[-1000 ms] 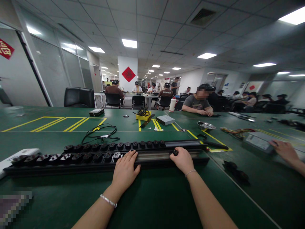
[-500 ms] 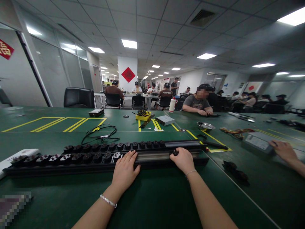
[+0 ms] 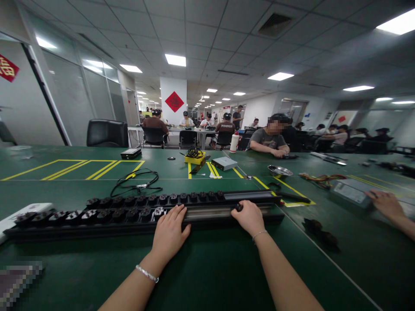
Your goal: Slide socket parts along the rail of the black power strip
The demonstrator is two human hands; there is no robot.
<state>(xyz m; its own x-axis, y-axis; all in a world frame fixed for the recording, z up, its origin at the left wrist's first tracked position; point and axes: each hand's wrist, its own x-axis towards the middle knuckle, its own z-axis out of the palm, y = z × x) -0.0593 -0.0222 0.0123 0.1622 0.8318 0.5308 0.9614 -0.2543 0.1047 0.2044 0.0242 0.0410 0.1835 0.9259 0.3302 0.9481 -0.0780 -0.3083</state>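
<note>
A long black rail (image 3: 207,212) lies across the green table (image 3: 207,268) in front of me, with two rows of small black plug-like parts (image 3: 129,206) seated along its left half. My left hand (image 3: 169,233) rests on the rail's near edge, fingers curled over it beside the last parts. My right hand (image 3: 249,217) is closed in a pinch on a small black part (image 3: 239,207) at the rail's bare right half.
A black cable (image 3: 136,183) lies behind the rail. A yellow box (image 3: 195,156), a grey box (image 3: 224,163) and a metal dish (image 3: 280,170) stand farther back. Another person's hand (image 3: 385,204) rests on a grey unit (image 3: 352,192) at right. People sit at distant tables.
</note>
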